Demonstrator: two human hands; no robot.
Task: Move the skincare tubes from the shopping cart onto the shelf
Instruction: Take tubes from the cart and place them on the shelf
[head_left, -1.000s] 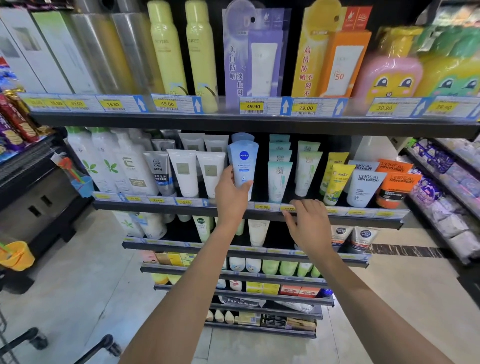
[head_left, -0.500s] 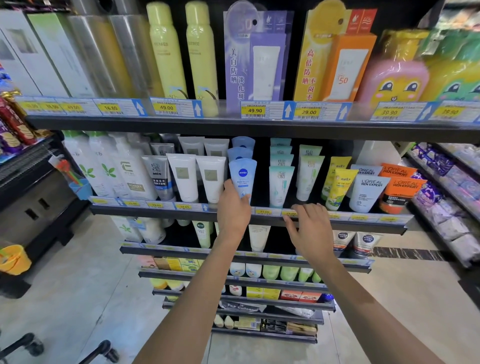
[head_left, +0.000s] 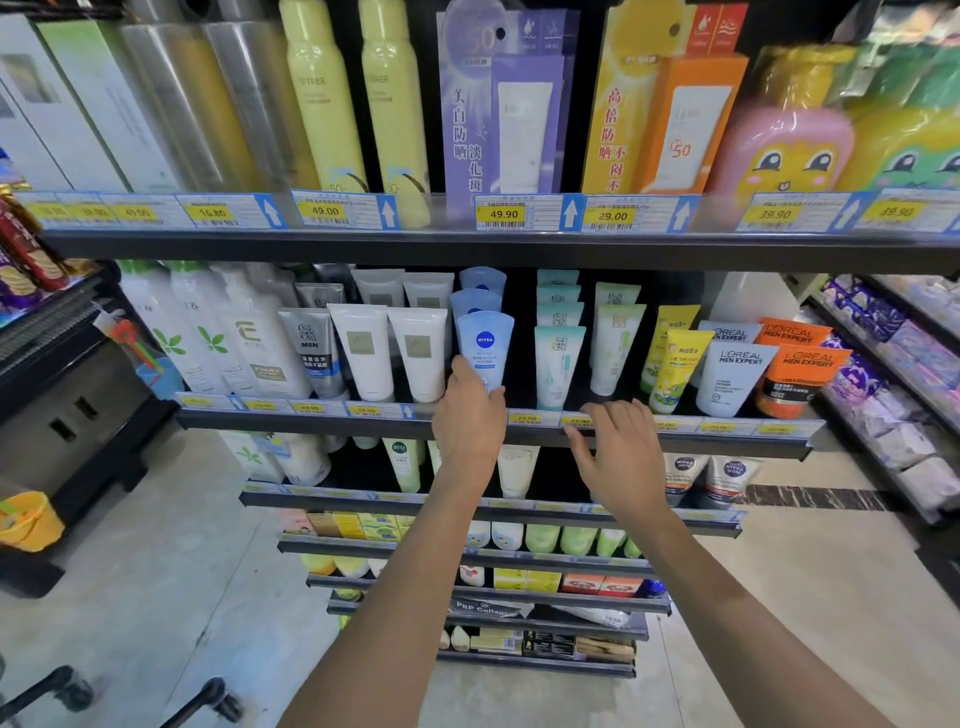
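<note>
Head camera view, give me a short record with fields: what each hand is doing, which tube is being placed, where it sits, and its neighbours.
left hand: left hand grips the lower end of the blue Nivea tube
right hand: right hand open, fingers at the shelf edge
tube position: upright, front of a row of blue tubes on the second shelf
left neighbour: white tube
right neighbour: teal and white tube, with a gap between
placement: hand not yet let go
</note>
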